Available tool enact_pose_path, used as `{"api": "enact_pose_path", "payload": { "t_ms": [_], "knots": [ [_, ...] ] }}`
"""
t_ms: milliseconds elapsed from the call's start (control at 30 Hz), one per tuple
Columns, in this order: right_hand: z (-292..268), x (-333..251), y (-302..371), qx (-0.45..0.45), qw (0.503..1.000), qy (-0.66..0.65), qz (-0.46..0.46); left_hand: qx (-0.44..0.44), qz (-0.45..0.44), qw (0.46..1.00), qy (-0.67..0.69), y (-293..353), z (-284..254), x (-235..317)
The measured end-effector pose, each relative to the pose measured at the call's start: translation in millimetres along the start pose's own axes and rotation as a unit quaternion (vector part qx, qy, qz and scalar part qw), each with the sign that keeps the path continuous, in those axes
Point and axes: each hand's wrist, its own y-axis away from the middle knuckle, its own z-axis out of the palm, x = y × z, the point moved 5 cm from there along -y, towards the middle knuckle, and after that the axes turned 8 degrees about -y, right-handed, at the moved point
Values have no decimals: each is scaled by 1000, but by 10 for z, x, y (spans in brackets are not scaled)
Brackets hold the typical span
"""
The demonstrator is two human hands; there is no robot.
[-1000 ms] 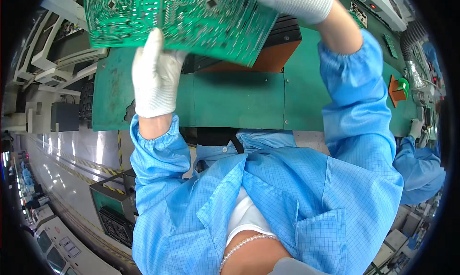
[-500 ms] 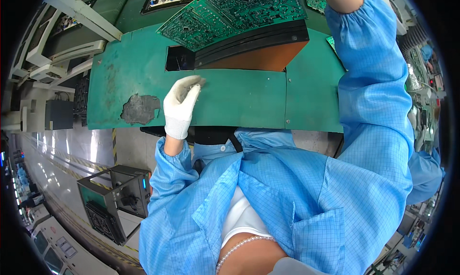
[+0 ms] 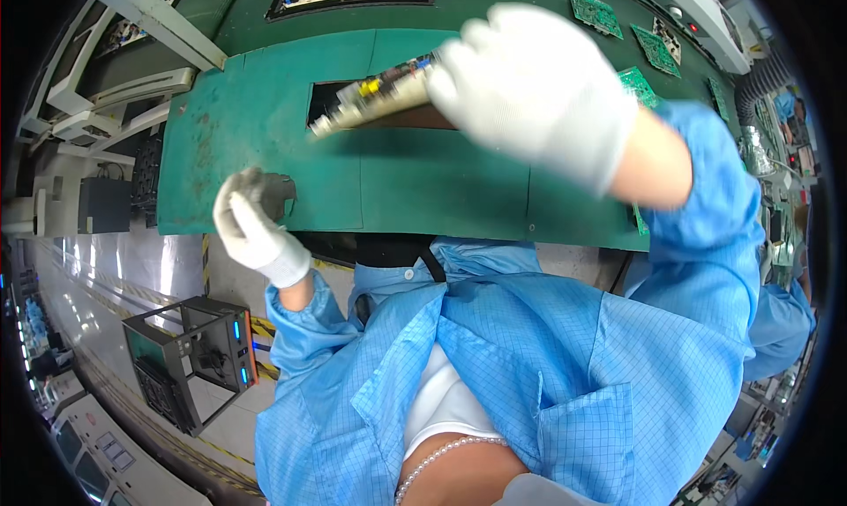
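Observation:
A circuit board [image 3: 379, 93] hangs over the green mat [image 3: 441, 184], tilted and seen nearly edge-on, with yellow, blue and black components along it. My white-gloved right hand [image 3: 538, 96] is closed around its right end, slightly smeared by motion. To the left, my gloved left hand [image 3: 256, 228] hovers by the dark worn patch [image 3: 281, 194] of the mat, its fingers curled toward the thumb. The fingertips are greyish and blurred, so I cannot make out what they hold, if anything. Below the board lies a rectangular opening [image 3: 325, 100] in the mat, partly covered by it.
Several green circuit boards [image 3: 655, 49] lie at the far right. A black-framed fixture [image 3: 353, 7] with a populated board sits at the far edge. White metal bars [image 3: 163, 22] rise at the left. On the floor, lower left, stands a dark open-framed box [image 3: 190, 356].
The board has come nearer and swung from showing its green soldered face to nearly edge-on, components visible. My right hand came nearer with it; my left hand moved left and slightly nearer.

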Motion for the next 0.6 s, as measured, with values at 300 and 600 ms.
{"api": "enact_pose_path", "payload": {
  "t_ms": [300, 600],
  "knots": [
    [-651, -161, 444, 63, 998, -15, -22, -348, 124, 923, 108, -83, 378, 438],
    [-973, 409, 336, 82, 994, -55, 47, -270, 19, 958, 99, -457, 796, 847]
  ]
}}
